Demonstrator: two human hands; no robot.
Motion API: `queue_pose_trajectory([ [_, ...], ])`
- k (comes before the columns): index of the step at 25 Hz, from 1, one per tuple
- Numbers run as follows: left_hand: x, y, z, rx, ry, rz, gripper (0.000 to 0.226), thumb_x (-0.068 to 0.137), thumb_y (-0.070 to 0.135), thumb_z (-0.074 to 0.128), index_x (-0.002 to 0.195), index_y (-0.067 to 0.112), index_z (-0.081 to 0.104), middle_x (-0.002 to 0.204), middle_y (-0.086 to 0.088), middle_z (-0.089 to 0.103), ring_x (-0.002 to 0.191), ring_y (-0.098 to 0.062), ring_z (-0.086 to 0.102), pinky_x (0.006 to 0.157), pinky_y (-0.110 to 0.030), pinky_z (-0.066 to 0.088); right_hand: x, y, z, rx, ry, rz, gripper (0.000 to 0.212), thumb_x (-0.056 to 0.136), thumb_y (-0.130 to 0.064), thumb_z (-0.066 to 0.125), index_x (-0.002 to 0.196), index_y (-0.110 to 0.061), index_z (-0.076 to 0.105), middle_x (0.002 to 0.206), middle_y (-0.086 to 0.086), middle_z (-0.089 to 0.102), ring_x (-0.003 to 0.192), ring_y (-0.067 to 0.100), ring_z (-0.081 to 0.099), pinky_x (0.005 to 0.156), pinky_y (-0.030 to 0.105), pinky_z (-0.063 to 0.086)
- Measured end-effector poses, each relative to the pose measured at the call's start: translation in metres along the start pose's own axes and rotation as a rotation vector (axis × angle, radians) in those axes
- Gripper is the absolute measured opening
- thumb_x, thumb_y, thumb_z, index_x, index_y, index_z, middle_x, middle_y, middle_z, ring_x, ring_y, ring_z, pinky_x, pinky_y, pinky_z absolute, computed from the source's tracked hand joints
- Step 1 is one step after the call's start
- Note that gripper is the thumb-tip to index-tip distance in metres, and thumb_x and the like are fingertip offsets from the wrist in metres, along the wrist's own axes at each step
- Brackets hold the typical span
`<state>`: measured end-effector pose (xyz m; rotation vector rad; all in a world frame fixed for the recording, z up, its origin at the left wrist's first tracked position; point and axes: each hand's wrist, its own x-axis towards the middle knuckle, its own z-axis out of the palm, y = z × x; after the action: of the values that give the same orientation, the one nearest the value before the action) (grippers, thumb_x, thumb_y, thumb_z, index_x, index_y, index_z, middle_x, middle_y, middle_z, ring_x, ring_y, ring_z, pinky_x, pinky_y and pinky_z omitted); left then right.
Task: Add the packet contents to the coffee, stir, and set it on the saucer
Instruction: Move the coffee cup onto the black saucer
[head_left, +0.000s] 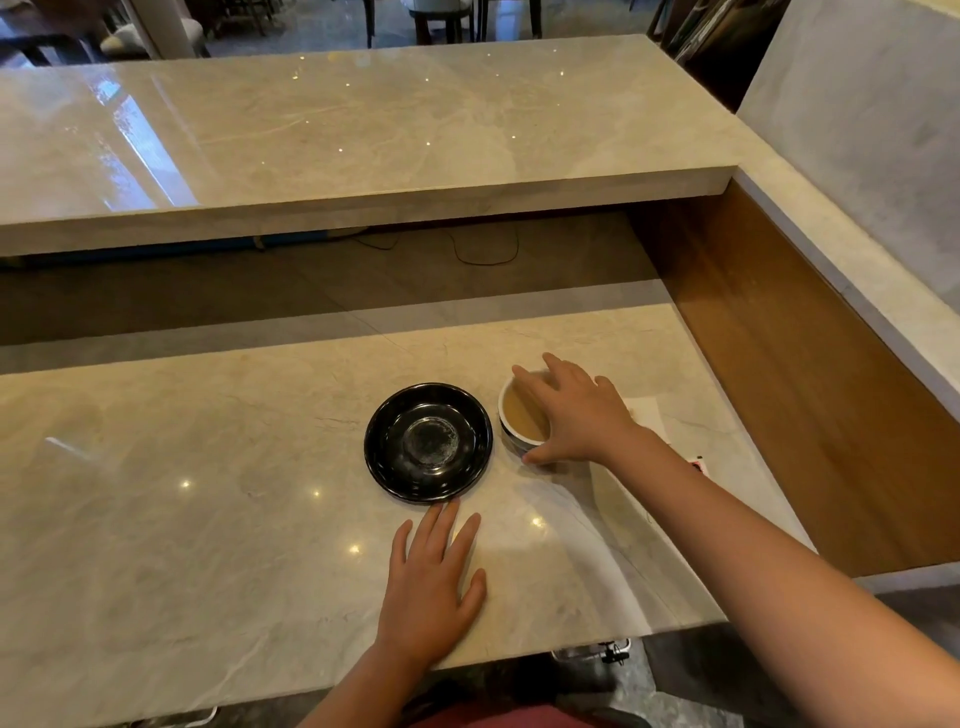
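A black saucer (428, 442) lies bare on the marble counter (208, 493). Just to its right stands a white cup (511, 428) of light brown coffee. My right hand (576, 415) reaches over the cup from the right, fingers spread across its rim and thumb against its near side. My left hand (434, 582) rests flat on the counter just in front of the saucer, fingers apart and holding nothing. A white paper (647, 413) lies behind my right hand, and a bit of a red and white packet (698, 464) shows beside my right forearm. No spoon is visible.
A raised marble bar top (337, 135) runs across the back, with a dark gap and cables beneath it. A wooden panel (789, 374) drops away right of the counter. The counter's near edge is close to my body.
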<state>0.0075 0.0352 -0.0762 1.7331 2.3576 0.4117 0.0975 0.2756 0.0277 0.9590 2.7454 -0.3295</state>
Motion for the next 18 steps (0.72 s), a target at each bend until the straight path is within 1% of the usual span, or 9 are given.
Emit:
queue_pose_trajectory([
  [3, 0.001, -0.001, 0.001, 0.002, 0.0, 0.01, 0.056, 0.087, 0.046, 0.036, 0.139, 0.025, 0.035, 0.149, -0.009, 0.031, 0.138, -0.022, 0.017, 0.109, -0.046, 0.006, 0.013, -0.003, -0.005, -0.069, -0.07, -0.004, 0.11, 0.06, -0.052, 0.077, 0.143, -0.032, 0.007, 0.151, 0.013, 0.021, 0.132, 0.035, 0.028, 0.098, 0.051, 0.038],
  [5, 0.001, -0.001, 0.001, -0.001, 0.001, 0.013, 0.056, 0.088, 0.046, 0.036, 0.14, 0.025, 0.034, 0.15, -0.008, 0.03, 0.138, -0.021, 0.016, 0.11, -0.047, 0.007, 0.019, -0.002, -0.008, -0.082, -0.099, -0.008, 0.11, 0.057, -0.049, 0.08, 0.142, -0.032, 0.011, 0.145, 0.012, 0.029, 0.126, 0.035, 0.033, 0.09, 0.047, 0.044],
  [8, 0.0, -0.002, 0.002, -0.001, 0.002, 0.009, 0.056, 0.088, 0.047, 0.034, 0.14, 0.026, 0.033, 0.15, -0.008, 0.029, 0.138, -0.021, 0.015, 0.112, -0.045, 0.005, 0.024, -0.001, -0.01, -0.079, -0.12, -0.023, 0.108, 0.053, -0.049, 0.081, 0.139, -0.032, 0.017, 0.139, 0.012, 0.032, 0.122, 0.034, 0.034, 0.085, 0.045, 0.045],
  [10, 0.0, -0.002, 0.002, -0.004, 0.006, 0.012, 0.056, 0.088, 0.047, 0.035, 0.14, 0.026, 0.034, 0.15, -0.008, 0.03, 0.138, -0.021, 0.016, 0.11, -0.045, 0.005, 0.026, 0.0, -0.009, -0.086, -0.11, -0.034, 0.106, 0.051, -0.051, 0.081, 0.136, -0.032, 0.022, 0.136, 0.013, 0.034, 0.12, 0.035, 0.036, 0.083, 0.044, 0.046],
  [13, 0.001, -0.002, 0.002, -0.005, 0.005, 0.011, 0.056, 0.089, 0.046, 0.034, 0.141, 0.026, 0.032, 0.151, -0.008, 0.027, 0.139, -0.02, 0.011, 0.112, -0.046, 0.005, 0.027, -0.001, -0.008, -0.07, -0.084, -0.017, 0.103, 0.05, -0.055, 0.08, 0.133, -0.03, 0.025, 0.131, 0.014, 0.037, 0.117, 0.034, 0.037, 0.082, 0.043, 0.047],
  [16, 0.0, -0.002, 0.003, -0.01, 0.009, 0.007, 0.056, 0.089, 0.047, 0.033, 0.141, 0.026, 0.031, 0.152, -0.007, 0.026, 0.139, -0.019, 0.009, 0.112, -0.048, 0.007, 0.024, -0.006, -0.008, -0.039, -0.053, -0.002, 0.099, 0.051, -0.056, 0.078, 0.131, -0.029, 0.027, 0.128, 0.015, 0.038, 0.116, 0.033, 0.037, 0.078, 0.041, 0.045],
  [18, 0.0, -0.002, 0.002, -0.012, 0.01, 0.009, 0.057, 0.089, 0.046, 0.033, 0.142, 0.026, 0.03, 0.152, -0.007, 0.025, 0.139, -0.019, 0.009, 0.112, -0.048, 0.006, 0.023, -0.014, -0.013, -0.013, -0.026, -0.013, 0.097, 0.05, -0.056, 0.077, 0.13, -0.029, 0.028, 0.126, 0.014, 0.039, 0.114, 0.032, 0.038, 0.074, 0.039, 0.043],
])
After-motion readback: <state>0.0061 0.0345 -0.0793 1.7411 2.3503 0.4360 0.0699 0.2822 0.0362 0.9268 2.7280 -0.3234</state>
